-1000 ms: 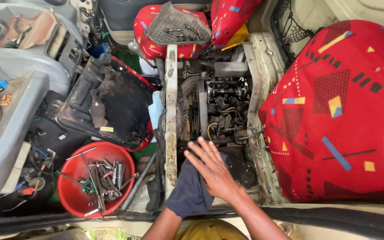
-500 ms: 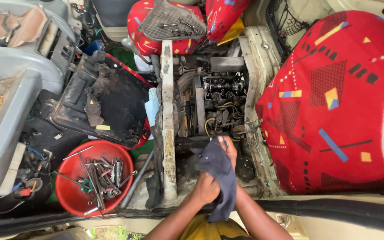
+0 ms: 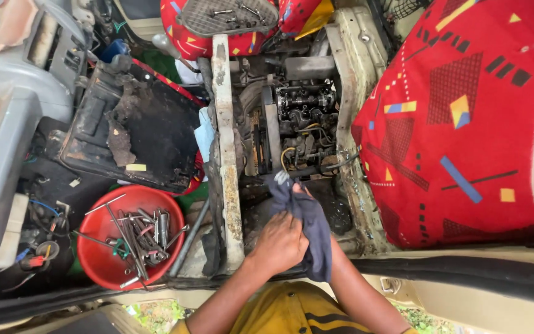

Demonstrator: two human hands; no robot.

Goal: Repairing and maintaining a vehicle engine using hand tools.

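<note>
From the head view, looking down into an opened vehicle floor, the left hand [image 3: 281,242] closes over a dark blue-grey cloth rag [image 3: 311,230], its fingers curled tight into the fabric near the body, while the right hand [image 3: 301,193] is almost wholly wrapped inside the same rag, only a few fingertips showing at its far edge, so how those fingers are set cannot be told beyond that they are bundled in the cloth. A second ago the right hand lay spread flat and open over the rag on the engine bay; half a second ago both hands had gathered the cloth up between them; now the left hand kneads it round the right, which reads as wiping grime off the hands, not working on the engine. The rag hangs near the lower edge of the opening, just in front of the exposed grimy metal engine with its uncovered valve gear [image 3: 304,108], which sits farther off between two rusty cream-painted frame rails [image 3: 227,154]. To the left, near the body, a round red plastic bowl [image 3: 91,247] holds a heap of steel spanners and sockets [image 3: 140,232], well apart from both hands. Farther left lies a black dirt-caked floor panel [image 3: 137,133]. To the right a red fabric seat cushion with coloured geometric shapes [image 3: 465,124] fills the frame
</note>
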